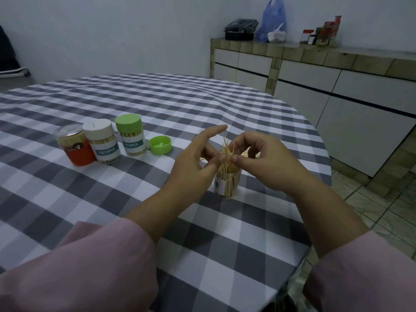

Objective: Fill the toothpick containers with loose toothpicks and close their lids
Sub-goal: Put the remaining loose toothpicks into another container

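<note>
An open clear toothpick container (227, 184) stands on the checked tablecloth, with a bundle of toothpicks (227, 154) sticking up out of its mouth. My left hand (198, 161) and my right hand (262, 161) meet above it and both pinch the bundle; my left index finger points straight out. A loose green lid (160, 145) lies upside down to the left. Further left stand three closed containers: a green-lidded one (131, 137), a white-lidded one (102, 143) and a red one (75, 147). A few loose toothpicks (248, 154) lie behind my right hand.
The round table (135, 97) has its edge close on the right, with tiled floor (382, 210) beyond. A tiled counter (315, 70) with white cabinet doors runs along the right wall, carrying a blue plastic bag (273, 19), a black tray and jars.
</note>
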